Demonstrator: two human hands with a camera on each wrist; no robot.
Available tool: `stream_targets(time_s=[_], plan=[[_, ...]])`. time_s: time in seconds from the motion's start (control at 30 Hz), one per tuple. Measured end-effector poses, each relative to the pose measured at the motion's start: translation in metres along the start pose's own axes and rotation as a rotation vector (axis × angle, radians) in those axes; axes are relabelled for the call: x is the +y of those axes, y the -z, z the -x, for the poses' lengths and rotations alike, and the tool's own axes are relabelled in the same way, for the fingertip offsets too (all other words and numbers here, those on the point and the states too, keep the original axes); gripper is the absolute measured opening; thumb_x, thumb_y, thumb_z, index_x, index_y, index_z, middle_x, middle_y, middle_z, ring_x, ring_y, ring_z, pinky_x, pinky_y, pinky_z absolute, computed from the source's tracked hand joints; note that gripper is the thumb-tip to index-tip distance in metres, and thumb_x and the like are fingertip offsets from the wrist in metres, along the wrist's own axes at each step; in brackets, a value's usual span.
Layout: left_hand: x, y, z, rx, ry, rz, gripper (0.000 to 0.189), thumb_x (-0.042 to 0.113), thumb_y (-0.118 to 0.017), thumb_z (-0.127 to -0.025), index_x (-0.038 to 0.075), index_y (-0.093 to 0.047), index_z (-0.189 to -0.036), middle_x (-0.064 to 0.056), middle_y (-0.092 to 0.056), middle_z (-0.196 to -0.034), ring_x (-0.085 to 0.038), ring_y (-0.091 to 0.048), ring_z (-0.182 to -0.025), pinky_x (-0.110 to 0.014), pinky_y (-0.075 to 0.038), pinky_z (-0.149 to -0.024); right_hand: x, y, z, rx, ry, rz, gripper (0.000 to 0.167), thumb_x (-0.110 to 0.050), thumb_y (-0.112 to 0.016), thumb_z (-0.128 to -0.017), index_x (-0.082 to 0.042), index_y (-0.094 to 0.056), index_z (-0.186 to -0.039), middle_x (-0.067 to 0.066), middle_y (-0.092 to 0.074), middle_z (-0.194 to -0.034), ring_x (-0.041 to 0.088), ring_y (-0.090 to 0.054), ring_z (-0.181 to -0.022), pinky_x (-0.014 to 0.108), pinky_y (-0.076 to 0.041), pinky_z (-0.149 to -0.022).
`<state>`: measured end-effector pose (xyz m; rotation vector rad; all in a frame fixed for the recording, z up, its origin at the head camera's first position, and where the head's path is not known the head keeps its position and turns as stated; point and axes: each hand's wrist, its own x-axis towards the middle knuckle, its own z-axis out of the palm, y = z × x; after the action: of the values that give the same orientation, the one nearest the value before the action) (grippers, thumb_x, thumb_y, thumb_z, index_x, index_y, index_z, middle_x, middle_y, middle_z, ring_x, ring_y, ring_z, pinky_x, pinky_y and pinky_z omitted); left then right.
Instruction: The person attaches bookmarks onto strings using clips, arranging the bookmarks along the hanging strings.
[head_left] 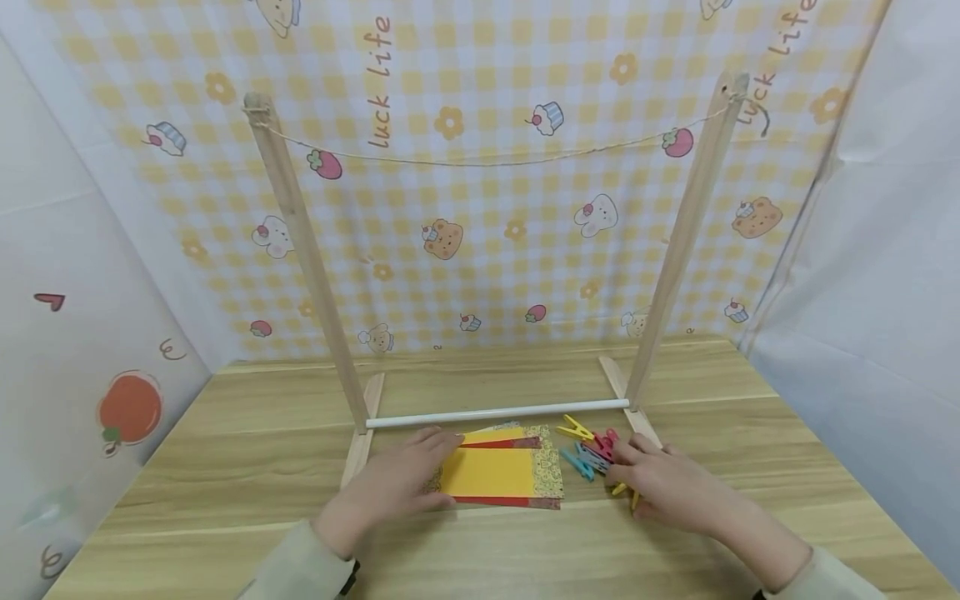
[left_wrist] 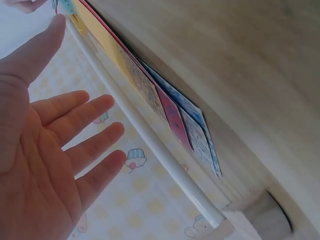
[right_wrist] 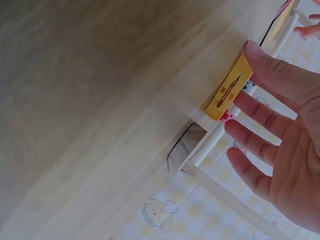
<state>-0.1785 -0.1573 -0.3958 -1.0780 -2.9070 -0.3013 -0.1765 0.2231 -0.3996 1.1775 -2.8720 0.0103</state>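
Observation:
My left hand [head_left: 401, 473] lies over the left end of a small stack of paper pieces, fingers extended. On top is a yellow paper piece [head_left: 487, 472] with patterned ends, and a red one [head_left: 495, 502] peeks out below it. My right hand [head_left: 671, 483] is at a loose pile of small plastic clothespins, covering part of it. A yellow clothespin [right_wrist: 230, 90] lies by that hand's thumb tip in the right wrist view, with the fingers loosely spread. A teal clothespin [head_left: 576, 463] and another yellow clothespin [head_left: 574, 428] lie left of the hand.
Behind the papers stands a wooden frame, with a left post [head_left: 307, 250], a right post [head_left: 686, 233] and a white crossbar [head_left: 495, 413] low down. A thin string [head_left: 480, 164] sags between the post tops. A checked cloth [head_left: 480, 275] hangs behind the wooden table [head_left: 225, 475].

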Motion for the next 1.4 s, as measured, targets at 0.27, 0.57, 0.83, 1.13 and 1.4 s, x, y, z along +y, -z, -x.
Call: stream_targets(time_s=[0.27,0.57,0.83,1.13,1.4], plan=[[0.001,-0.004,-0.013,-0.080,0.030,-0.027,0.079,0.043,-0.081,-0.079,0.005,-0.051,-0.142,-0.009,-0.056,-0.143,-0.028,-0.051,-0.133,-0.045,-0.046,-0.107,0.000,-0.002,-0.003,-0.001,-0.004,0.014,0.032,-0.020,-0.088,-0.070,-0.028,-0.070,-0.095,-0.013,-0.050,-0.094,0.012,-0.047,-0.096,0.025,-0.033,-0.057],[0.001,-0.004,-0.018,-0.142,0.085,-0.029,0.077,0.038,-0.084,-0.079,0.006,-0.052,-0.141,-0.008,-0.057,-0.142,-0.028,-0.050,-0.134,-0.046,-0.048,-0.106,-0.001,-0.001,-0.005,0.007,-0.002,0.022,0.030,-0.017,-0.087,-0.070,-0.027,-0.069,-0.092,-0.012,-0.051,-0.093,0.012,-0.045,-0.092,0.023,-0.033,-0.056],[0.002,-0.003,-0.020,-0.141,0.097,-0.022,0.073,0.036,-0.084,-0.078,0.008,-0.055,-0.139,-0.007,-0.059,-0.140,-0.028,-0.055,-0.129,-0.044,-0.048,-0.105,-0.002,0.000,-0.006,0.001,-0.009,0.009,0.030,-0.016,-0.087,-0.070,-0.026,-0.069,-0.092,-0.012,-0.052,-0.093,0.012,-0.044,-0.092,0.024,-0.033,-0.057],[0.001,-0.002,-0.024,-0.164,0.109,0.007,0.073,0.034,-0.084,-0.078,0.009,-0.055,-0.140,-0.006,-0.058,-0.138,-0.024,-0.056,-0.124,-0.043,-0.050,-0.102,-0.002,0.001,-0.006,-0.027,-0.033,-0.021,0.030,-0.019,-0.087,-0.070,-0.027,-0.068,-0.092,-0.012,-0.060,-0.097,0.014,-0.046,-0.095,0.032,-0.041,-0.058],[0.000,-0.002,-0.027,-0.181,0.118,0.008,0.073,0.034,-0.084,-0.079,0.010,-0.054,-0.141,-0.004,-0.057,-0.135,-0.022,-0.054,-0.122,-0.040,-0.050,-0.101,-0.001,0.000,-0.005,-0.007,-0.030,-0.065,0.031,-0.018,-0.086,-0.070,-0.026,-0.065,-0.091,-0.016,-0.060,-0.096,0.010,-0.045,-0.094,0.032,-0.041,-0.060]])
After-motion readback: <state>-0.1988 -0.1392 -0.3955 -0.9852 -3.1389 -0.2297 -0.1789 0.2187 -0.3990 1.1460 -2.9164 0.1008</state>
